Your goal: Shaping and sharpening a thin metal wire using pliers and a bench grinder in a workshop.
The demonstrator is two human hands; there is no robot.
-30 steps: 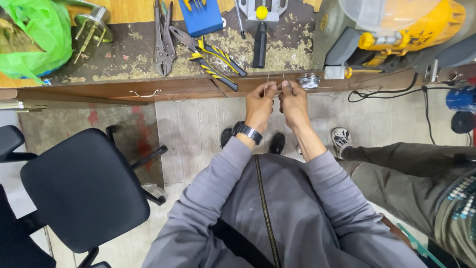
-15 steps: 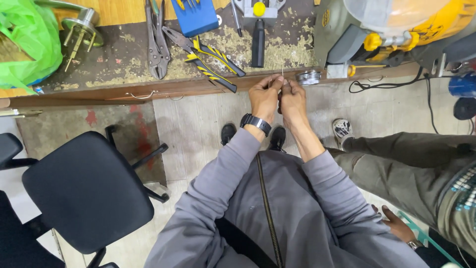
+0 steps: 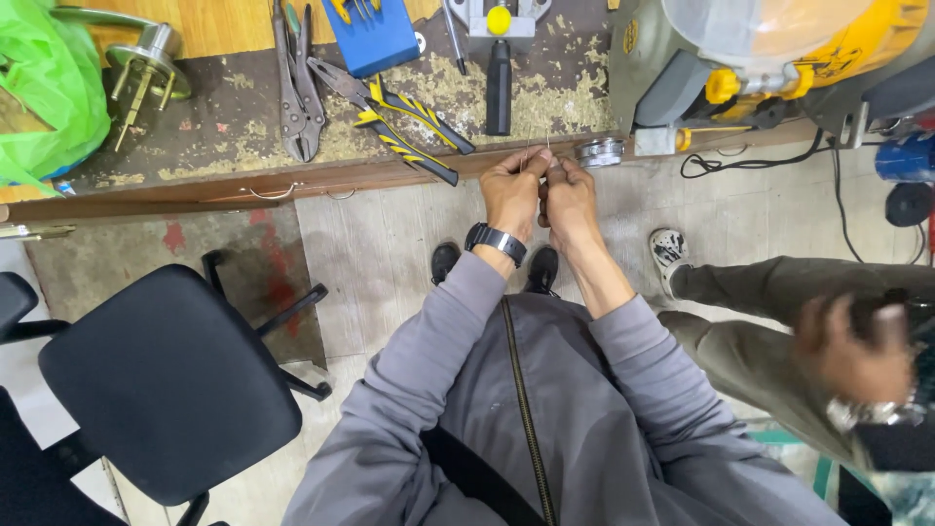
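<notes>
— Where the bench edge runs across the view, what are the hands doing?

— The left hand and the right hand are pressed together at twelve o'clock from the grey-sleeved arms, fingers pinched narrow on a thin wire. It is very fine; its long axis runs up toward twelve o'clock, with the free end just past the fingertips over the workbench edge.

— Any packages or labels?

— A green plastic bag sits at ten o'clock from the hands, crumpled. A blue box lies at eleven o'clock, rectangular. The yellow and grey machine at two o'clock bears a small round mark, too small to tell more.

— What lies close by?

— Yellow-striped pliers at ten o'clock, a small round metal tin just beside the right hand at two o'clock. Another person's hand, blurred, is at four o'clock. A black chair stands at eight o'clock.
</notes>
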